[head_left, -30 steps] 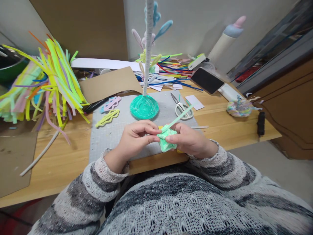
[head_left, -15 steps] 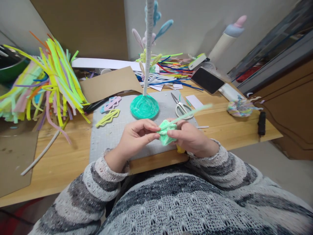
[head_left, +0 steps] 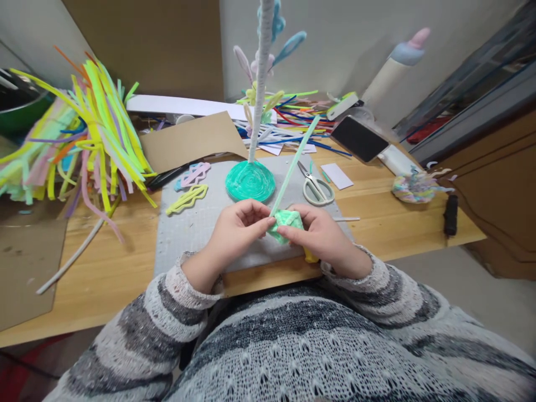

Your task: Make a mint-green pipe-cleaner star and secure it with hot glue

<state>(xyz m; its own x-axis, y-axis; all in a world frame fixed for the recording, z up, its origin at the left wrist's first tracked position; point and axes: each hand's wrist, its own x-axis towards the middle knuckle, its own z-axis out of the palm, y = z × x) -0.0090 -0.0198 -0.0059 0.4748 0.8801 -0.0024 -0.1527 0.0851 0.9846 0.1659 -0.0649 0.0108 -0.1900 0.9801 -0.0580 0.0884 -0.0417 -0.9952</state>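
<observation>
A small mint-green fuzzy piece [head_left: 290,219] is held between both hands above the grey mat's front part. My left hand [head_left: 240,229] pinches its left edge, where a long light-green strip [head_left: 295,164] rises up and to the right. My right hand [head_left: 324,234] grips the piece from the right, thumb on its front. Just beyond the hands, a round teal base [head_left: 250,181] carries a tall white-wrapped stem [head_left: 260,84] with pastel loops. Scissors [head_left: 317,188] lie on the mat to the right, and yellow [head_left: 187,200] and pink [head_left: 196,174] zigzag shapes to the left.
A big bundle of coloured strips [head_left: 98,128] spreads at the left. Brown cardboard [head_left: 195,142] lies behind the mat [head_left: 184,240]. Rightward are a phone [head_left: 360,138], a white card [head_left: 337,176], a pastel ring-shaped craft [head_left: 414,187] and a black-handled tool [head_left: 451,215].
The light-green strip has swung from pointing right to standing steeply up and away. The mint-green piece has turned and shifted slightly left in my hands. The whole view has shifted a little.
</observation>
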